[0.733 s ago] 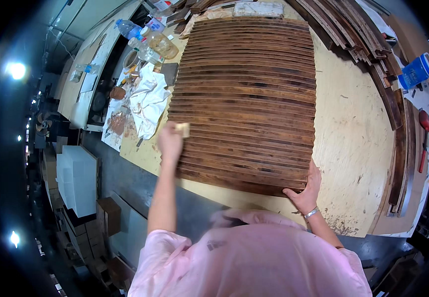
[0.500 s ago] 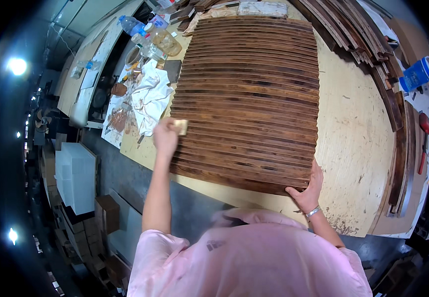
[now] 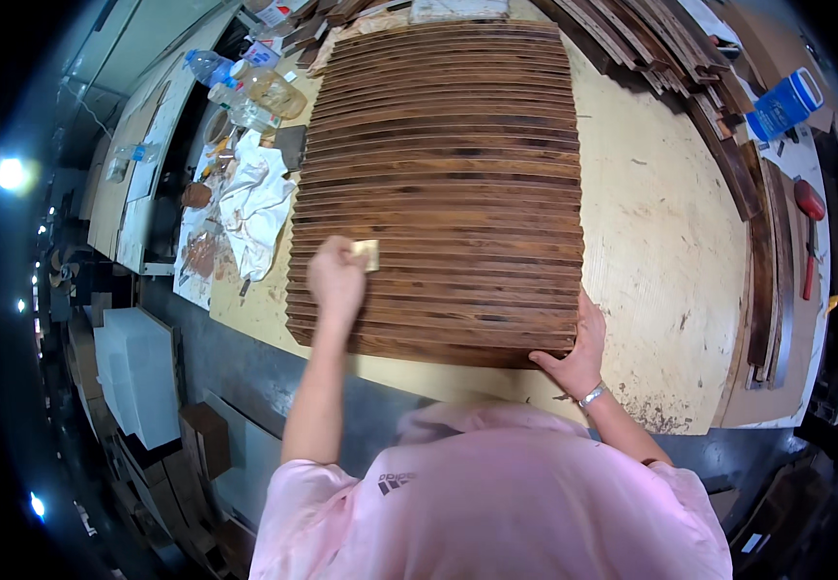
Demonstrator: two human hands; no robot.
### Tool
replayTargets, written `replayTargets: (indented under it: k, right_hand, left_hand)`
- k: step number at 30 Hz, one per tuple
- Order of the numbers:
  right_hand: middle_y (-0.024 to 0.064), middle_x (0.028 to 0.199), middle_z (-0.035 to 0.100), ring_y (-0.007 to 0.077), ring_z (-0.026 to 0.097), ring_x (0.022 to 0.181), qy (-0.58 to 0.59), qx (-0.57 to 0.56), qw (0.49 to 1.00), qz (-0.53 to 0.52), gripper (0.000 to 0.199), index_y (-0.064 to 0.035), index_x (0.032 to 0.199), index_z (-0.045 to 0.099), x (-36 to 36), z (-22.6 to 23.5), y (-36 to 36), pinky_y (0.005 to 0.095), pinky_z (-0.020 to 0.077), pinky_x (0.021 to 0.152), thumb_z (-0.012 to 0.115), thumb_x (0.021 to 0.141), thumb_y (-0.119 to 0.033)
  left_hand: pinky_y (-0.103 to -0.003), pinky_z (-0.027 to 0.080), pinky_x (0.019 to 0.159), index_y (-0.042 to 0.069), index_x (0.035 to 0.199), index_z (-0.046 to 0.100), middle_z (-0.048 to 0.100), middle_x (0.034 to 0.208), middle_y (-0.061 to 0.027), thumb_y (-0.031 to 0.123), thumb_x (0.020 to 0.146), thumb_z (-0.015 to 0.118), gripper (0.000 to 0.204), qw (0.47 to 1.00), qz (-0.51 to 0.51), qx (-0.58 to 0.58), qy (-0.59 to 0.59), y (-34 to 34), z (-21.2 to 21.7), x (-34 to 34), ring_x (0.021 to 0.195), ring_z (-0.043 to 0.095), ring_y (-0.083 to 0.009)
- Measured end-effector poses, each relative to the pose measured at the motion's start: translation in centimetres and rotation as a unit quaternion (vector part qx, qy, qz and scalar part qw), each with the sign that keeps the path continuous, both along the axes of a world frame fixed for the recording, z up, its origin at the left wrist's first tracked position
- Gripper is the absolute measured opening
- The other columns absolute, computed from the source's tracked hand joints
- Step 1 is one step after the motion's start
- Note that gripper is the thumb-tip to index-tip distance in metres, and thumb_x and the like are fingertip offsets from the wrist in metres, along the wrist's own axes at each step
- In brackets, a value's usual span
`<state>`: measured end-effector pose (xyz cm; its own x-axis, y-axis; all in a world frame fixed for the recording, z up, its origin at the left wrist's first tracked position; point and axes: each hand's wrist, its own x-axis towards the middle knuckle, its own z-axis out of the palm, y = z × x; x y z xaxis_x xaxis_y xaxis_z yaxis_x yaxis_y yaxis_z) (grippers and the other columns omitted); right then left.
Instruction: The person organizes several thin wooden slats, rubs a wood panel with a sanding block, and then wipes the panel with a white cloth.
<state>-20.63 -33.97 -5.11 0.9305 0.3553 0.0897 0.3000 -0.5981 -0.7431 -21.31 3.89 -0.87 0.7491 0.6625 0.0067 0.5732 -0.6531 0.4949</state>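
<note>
A large dark-brown slatted wooden panel (image 3: 438, 222) lies flat, its ridged slats running left to right. My left hand (image 3: 338, 278) is over the panel's left part, fingers closed on a small pale yellow pad (image 3: 367, 255) pressed to the slats. Whether the pad is sandpaper or sponge I cannot tell. At the near right corner my right hand (image 3: 578, 350) grips the panel, thumb on the front edge and fingers along the right side.
The panel rests on a pale wooden worktop (image 3: 656, 261). Left of it lie a crumpled white cloth (image 3: 256, 198) and several bottles, including a yellowish jar (image 3: 276, 92). Dark wooden strips (image 3: 757, 280), a blue container (image 3: 784, 104) and a red-handled tool (image 3: 809, 200) are at the right.
My left hand has slid the pad rightward from the panel's left edge onto the slats. My right hand stays at the corner. The whole view has shifted a little.
</note>
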Motion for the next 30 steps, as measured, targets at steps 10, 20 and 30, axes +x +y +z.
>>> replayTargets:
  k: [10, 20, 30]
  right_hand:
    - [0.0188, 0.135, 0.053, 0.0378, 0.045, 0.129, 0.131, 0.041, 0.990, 0.017, 0.093, -0.0001, 0.131, 0.051, 0.4, -0.6, 0.0, 0.0502, 0.0294, 0.112, 0.089, 0.057, -0.041]
    - [0.0201, 0.155, 0.034, 0.0343, 0.035, 0.142, -0.006, 0.022, 1.000, 0.007, 0.130, 0.0008, 0.153, 0.020, 0.1, -0.9, -0.9, 0.0533, 0.0247, 0.115, 0.090, 0.054, -0.048]
    - [0.0219, 0.154, 0.032, 0.0329, 0.033, 0.142, 0.029, 0.007, 0.999, 0.013, 0.122, 0.0030, 0.152, 0.021, 0.2, -0.9, -1.1, 0.0476, 0.0214, 0.117, 0.086, 0.061, -0.047]
  left_hand:
    - [-0.045, 0.052, 0.063, 0.008, 0.091, 0.065, 0.063, 0.089, -0.0110, 0.021, 0.079, 0.073, 0.020, 0.874, -0.459, -0.118, -0.107, -26.9, 0.8, 6.3, 0.074, 0.066, -0.0342]
    - [-0.037, 0.052, 0.059, 0.007, 0.086, 0.065, 0.061, 0.081, -0.0069, 0.007, 0.076, 0.076, 0.014, 0.904, -0.420, 0.070, -0.034, -15.6, 3.7, 8.7, 0.068, 0.065, -0.0271]
    - [-0.040, 0.052, 0.057, 0.009, 0.087, 0.065, 0.059, 0.084, -0.0073, 0.004, 0.076, 0.072, 0.014, 0.880, -0.459, 0.097, -0.078, -19.0, 4.1, 10.9, 0.069, 0.064, -0.0300]
